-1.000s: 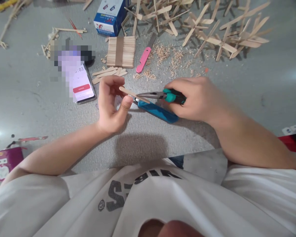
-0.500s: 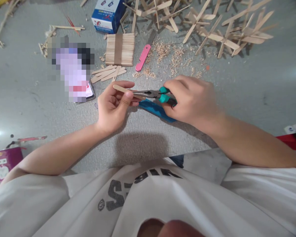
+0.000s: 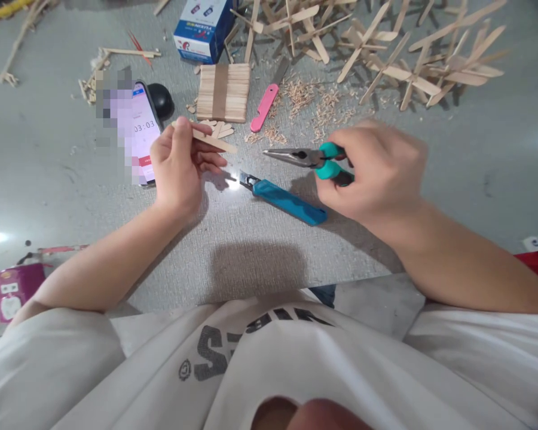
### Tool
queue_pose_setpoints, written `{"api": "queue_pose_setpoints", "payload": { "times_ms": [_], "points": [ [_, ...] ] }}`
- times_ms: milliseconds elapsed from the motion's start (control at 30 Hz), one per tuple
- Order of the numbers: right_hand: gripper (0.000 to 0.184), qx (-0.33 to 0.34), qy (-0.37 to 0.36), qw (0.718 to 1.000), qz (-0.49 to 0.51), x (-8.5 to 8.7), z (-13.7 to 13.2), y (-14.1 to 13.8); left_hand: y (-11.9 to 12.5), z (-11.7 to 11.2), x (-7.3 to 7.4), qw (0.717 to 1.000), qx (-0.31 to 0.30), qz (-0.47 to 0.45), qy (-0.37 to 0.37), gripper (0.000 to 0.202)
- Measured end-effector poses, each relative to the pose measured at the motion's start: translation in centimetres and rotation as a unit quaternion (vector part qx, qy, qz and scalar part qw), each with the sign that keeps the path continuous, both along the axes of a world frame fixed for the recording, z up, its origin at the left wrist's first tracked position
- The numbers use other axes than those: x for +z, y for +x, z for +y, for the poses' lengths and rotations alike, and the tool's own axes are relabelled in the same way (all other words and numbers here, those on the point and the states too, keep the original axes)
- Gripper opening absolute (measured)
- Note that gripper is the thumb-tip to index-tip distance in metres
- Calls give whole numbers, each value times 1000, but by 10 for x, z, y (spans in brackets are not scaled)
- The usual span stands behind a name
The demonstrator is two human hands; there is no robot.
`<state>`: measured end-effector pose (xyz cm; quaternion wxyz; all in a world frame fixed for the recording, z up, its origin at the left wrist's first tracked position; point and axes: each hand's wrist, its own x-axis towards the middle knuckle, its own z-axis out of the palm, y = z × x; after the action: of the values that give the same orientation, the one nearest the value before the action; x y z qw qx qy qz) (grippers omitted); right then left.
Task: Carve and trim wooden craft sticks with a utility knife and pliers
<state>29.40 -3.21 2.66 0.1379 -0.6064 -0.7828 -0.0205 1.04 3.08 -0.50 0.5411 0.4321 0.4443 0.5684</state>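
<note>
Between the thumb and fingers of my left hand (image 3: 179, 167) is a wooden craft stick (image 3: 215, 142), its free end pointing right. My right hand (image 3: 376, 173) grips the teal and black handles of needle-nose pliers (image 3: 296, 156). The jaws point left, apart from the stick, and look closed with nothing visible in them. Below both hands a blue utility knife (image 3: 289, 202) lies on the table, its blade end to the left. Several loose craft sticks (image 3: 222, 128) lie just behind my left fingers, partly hidden by them.
A banded bundle of craft sticks (image 3: 224, 92) lies beyond, beside a pink folding knife (image 3: 265, 107) and wood shavings (image 3: 298, 95). Crossed-stick assemblies (image 3: 412, 74) fill the back right. A blue and white box (image 3: 204, 30) stands behind; a phone (image 3: 146, 131) lies left.
My hands have moved apart: the left went left with the craft stick, the right went right with the pliers. The jaws have come away from the stick, uncovering the utility knife.
</note>
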Motion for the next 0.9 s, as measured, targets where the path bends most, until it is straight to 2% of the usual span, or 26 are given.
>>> {"api": "queue_pose_setpoints", "payload": {
  "times_ms": [100, 233, 367, 567, 667, 767, 833, 900],
  "points": [
    [32, -6, -5, 1000, -12, -3, 11, 7, 3, -5, 4, 999, -45, -24, 8, 61],
    [38, 11, -60, 998, -12, -7, 25, 9, 9, -15, 3, 998, -46, -46, 4, 53],
    [43, 49, -93, 994, -2, -12, 31, 7, 9, -16, -1, 997, -42, -52, 26, 50],
    [44, 63, -97, 993, 34, -20, 35, 12, 6, -16, -5, 991, -34, -38, 124, 32],
    [46, 72, -104, 991, 36, -20, 36, 15, 5, -18, -8, 987, -52, -44, 148, 35],
    [47, 84, -86, 992, 41, -21, 35, 15, 5, -21, -11, 983, -57, -39, 173, 29],
    [47, 90, -51, 993, 50, -21, 33, 12, 6, -23, -15, 978, -59, -22, 199, 16],
    [46, 100, -9, 993, 69, -21, 28, 8, 6, -24, -20, 973, -61, -9, 221, 12]
  ]
}}
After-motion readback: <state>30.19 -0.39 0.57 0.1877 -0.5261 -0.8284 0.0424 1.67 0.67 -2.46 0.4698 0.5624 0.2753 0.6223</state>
